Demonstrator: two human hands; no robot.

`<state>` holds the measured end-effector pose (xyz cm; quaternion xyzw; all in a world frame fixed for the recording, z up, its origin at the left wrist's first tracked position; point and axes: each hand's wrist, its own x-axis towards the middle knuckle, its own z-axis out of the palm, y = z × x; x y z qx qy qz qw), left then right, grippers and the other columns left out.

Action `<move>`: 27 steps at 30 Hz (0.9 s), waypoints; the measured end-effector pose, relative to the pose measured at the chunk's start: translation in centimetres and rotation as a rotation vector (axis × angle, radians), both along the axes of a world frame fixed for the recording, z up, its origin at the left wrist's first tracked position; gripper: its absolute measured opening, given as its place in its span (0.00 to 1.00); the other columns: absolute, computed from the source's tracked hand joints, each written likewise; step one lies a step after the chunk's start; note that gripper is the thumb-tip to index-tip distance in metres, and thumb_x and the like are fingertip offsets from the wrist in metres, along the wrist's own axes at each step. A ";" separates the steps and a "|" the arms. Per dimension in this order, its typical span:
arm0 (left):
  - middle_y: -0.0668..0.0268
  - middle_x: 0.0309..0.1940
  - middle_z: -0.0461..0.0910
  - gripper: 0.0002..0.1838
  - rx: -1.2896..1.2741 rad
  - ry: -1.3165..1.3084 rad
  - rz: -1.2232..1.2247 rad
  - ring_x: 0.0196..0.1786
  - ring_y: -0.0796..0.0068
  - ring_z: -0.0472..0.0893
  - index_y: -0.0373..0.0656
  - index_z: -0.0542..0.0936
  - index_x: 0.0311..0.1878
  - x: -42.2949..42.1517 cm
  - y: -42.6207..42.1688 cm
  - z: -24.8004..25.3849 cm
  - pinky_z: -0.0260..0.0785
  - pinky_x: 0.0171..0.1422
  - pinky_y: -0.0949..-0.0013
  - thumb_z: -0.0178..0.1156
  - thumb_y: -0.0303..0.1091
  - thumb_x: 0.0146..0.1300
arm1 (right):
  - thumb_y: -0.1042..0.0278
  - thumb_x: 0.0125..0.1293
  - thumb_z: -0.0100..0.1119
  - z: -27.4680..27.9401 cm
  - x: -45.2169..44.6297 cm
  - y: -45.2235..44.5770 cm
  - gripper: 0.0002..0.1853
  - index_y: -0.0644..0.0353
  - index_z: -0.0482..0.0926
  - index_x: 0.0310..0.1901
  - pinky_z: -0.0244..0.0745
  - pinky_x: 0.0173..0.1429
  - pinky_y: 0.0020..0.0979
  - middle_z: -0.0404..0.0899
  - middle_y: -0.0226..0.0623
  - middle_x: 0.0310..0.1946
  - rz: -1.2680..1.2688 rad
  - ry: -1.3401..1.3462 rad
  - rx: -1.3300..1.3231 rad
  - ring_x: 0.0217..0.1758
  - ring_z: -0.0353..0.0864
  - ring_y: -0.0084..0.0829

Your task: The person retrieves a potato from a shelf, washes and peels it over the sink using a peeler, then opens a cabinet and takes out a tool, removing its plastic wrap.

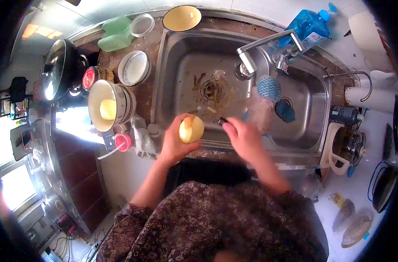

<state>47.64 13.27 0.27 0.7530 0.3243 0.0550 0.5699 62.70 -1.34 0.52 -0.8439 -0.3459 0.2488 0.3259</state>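
My left hand (175, 142) is wrapped round a mostly peeled, pale yellow potato (191, 130), with a brown patch of skin at its top. Just to the right, my right hand (244, 137) is closed on a small dark tool (223, 120), perhaps a peeler; its far end is hard to make out. The tool and the potato are apart. Both hands are over the front edge of the steel sink (181, 87). Brown peelings (201, 83) lie round the drain in the left basin. Another peeled yellow piece (108, 109) sits in a stacked bowl (94, 107) at the left.
A faucet (247, 61) reaches over the sink, with a blue bottle (310, 26) behind it. A blue-white scrubber (268, 87) and a dark blue cloth (285, 111) lie at the right basin. A yellow bowl (182, 18), white bowls (134, 68) and a pink cup (123, 142) stand around.
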 end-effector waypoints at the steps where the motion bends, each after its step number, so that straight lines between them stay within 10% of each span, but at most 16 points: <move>1: 0.61 0.45 0.75 0.35 0.056 0.007 0.035 0.49 0.65 0.76 0.44 0.69 0.52 0.3 0.1 -0.3 0.67 0.53 0.67 0.70 0.29 0.36 | 0.56 0.61 0.55 0.1 -0.5 0.0 0.13 0.58 0.77 0.36 0.66 0.35 0.40 0.80 0.40 0.27 0.044 -0.073 0.076 0.28 0.77 0.42; 11: 0.58 0.44 0.76 0.32 0.208 0.066 0.053 0.48 0.58 0.76 0.44 0.71 0.51 0.7 -0.4 -0.4 0.69 0.52 0.63 0.68 0.32 0.36 | 0.57 0.58 0.58 2.2 -2.0 0.4 0.13 0.52 0.77 0.42 0.59 0.37 0.34 0.74 0.29 0.26 0.217 -0.333 0.087 0.28 0.72 0.33; 27: 0.57 0.41 0.75 0.32 0.321 -0.002 0.005 0.45 0.54 0.76 0.44 0.72 0.49 0.2 0.0 -0.4 0.68 0.50 0.61 0.66 0.31 0.33 | 0.49 0.62 0.52 -5.0 0.3 -0.4 0.17 0.56 0.78 0.34 0.69 0.30 0.45 0.78 0.44 0.22 -0.075 -0.038 -0.222 0.27 0.77 0.49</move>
